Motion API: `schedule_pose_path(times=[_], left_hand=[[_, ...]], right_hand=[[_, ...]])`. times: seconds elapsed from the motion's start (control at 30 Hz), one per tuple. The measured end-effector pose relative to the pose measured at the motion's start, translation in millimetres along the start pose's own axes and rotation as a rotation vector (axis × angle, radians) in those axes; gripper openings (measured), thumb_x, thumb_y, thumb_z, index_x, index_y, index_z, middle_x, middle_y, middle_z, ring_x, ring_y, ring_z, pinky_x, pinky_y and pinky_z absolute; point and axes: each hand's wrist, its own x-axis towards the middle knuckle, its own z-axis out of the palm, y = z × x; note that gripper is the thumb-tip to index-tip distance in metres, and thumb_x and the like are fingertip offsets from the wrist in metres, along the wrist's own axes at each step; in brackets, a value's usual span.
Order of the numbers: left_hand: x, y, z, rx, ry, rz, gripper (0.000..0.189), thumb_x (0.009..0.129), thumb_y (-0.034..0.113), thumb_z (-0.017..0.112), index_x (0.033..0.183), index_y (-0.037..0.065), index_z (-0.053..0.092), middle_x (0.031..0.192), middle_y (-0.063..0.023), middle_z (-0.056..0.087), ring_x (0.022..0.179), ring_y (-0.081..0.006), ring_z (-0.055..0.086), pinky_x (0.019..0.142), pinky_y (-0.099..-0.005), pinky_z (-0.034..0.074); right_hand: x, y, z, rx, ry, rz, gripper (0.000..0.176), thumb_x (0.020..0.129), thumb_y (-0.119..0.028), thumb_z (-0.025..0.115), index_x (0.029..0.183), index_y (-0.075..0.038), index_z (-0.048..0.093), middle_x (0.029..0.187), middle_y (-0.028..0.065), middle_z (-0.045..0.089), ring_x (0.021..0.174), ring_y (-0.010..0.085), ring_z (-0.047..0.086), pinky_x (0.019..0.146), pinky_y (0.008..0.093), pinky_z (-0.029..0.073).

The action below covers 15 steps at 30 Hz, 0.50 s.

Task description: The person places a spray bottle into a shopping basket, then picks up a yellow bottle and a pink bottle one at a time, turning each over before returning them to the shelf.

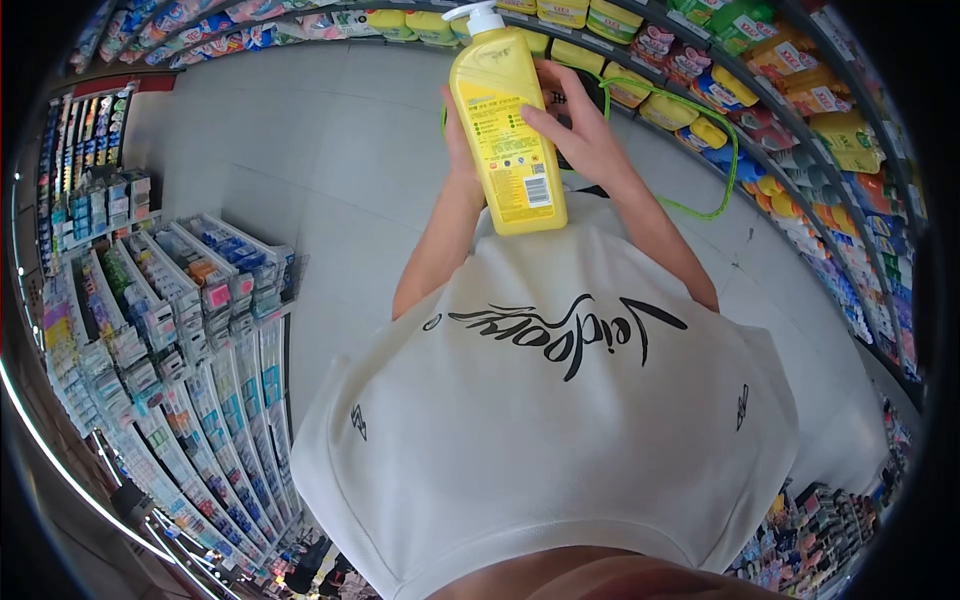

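Note:
A yellow pump bottle with a white pump head is held up in front of my chest, tilted slightly. Its printed label, with small text and a barcode, faces me. My left hand supports the bottle's left side, its fingers mostly hidden behind it. My right hand grips the right side, the thumb lying on the label and the other fingers curling round the upper edge. Behind the right hand is a dark item, mostly covered, and a bright green cord or rim loops out to the right.
Shelves of bagged and bottled goods curve along the front and right. On the left stands a rack packed with small boxed products. Grey tiled floor lies between them. My white shirt fills the lower middle.

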Motion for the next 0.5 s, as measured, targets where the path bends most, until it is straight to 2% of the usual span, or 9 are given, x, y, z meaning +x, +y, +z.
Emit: schedule_pose_path(times=[0.03,0.07,0.17,0.3,0.37,0.5], left_hand=[[0,0,-1,0.033,0.091,0.018,0.087,0.086,0.076,0.03,0.139,0.008,0.038,0.126,-0.0226,0.052,0.108,-0.0372,0.057,0.087,-0.0468,0.052],[1,0,-2,0.067,0.178,0.037,0.087,0.086,0.076,0.03,0.139,0.008,0.038,0.125,-0.0233,0.052,0.107,-0.0378,0.058,0.086,-0.0464,0.052],[5,-1,0,0.219,0.267,0.071,0.087,0.086,0.076,0.028,0.139,0.007,0.038,0.126,-0.0247,0.052,0.106,-0.0383,0.059,0.086,-0.0464,0.053],[8,4,-13,0.038,0.183,0.047,0.087,0.086,0.075,0.028,0.139,0.007,0.038,0.126,-0.0246,0.052,0.106,-0.0384,0.059,0.086,-0.047,0.053],[7,4,-4,0.242,0.221,0.056,0.082,0.089,0.072,0.028,0.138,0.007,0.04,0.129,-0.0189,0.051,0.111,-0.0331,0.056,0.091,-0.0433,0.05],[8,7,-12,0.074,0.226,0.051,0.085,0.087,0.074,0.029,0.138,0.007,0.04,0.126,-0.0228,0.052,0.106,-0.0367,0.059,0.085,-0.0463,0.053]], right_hand=[[-1,4,0,-0.002,-0.048,0.07,0.065,0.088,-0.031,0.064,0.139,-0.005,0.034,0.118,0.0121,0.055,0.096,0.0172,0.056,0.083,0.0308,0.047],[-2,6,2,-0.004,-0.045,0.078,0.065,0.088,-0.031,0.064,0.139,-0.005,0.034,0.118,0.0121,0.055,0.096,0.0172,0.056,0.083,0.0308,0.047],[-2,7,5,0.096,-0.035,0.114,0.066,0.09,-0.034,0.061,0.142,-0.006,0.03,0.12,0.0132,0.055,0.098,0.0185,0.057,0.086,0.0324,0.047],[1,6,6,0.064,-0.027,0.149,0.067,0.09,-0.036,0.059,0.143,-0.008,0.028,0.122,0.0153,0.055,0.099,0.0196,0.058,0.088,0.0331,0.046],[2,6,7,0.07,-0.02,0.156,0.067,0.09,-0.036,0.06,0.143,-0.008,0.029,0.122,0.0158,0.055,0.099,0.0198,0.058,0.088,0.0331,0.046],[3,8,10,0.085,-0.01,0.163,0.068,0.089,-0.036,0.06,0.143,-0.008,0.029,0.12,0.0165,0.056,0.1,0.0201,0.058,0.088,0.033,0.046]])
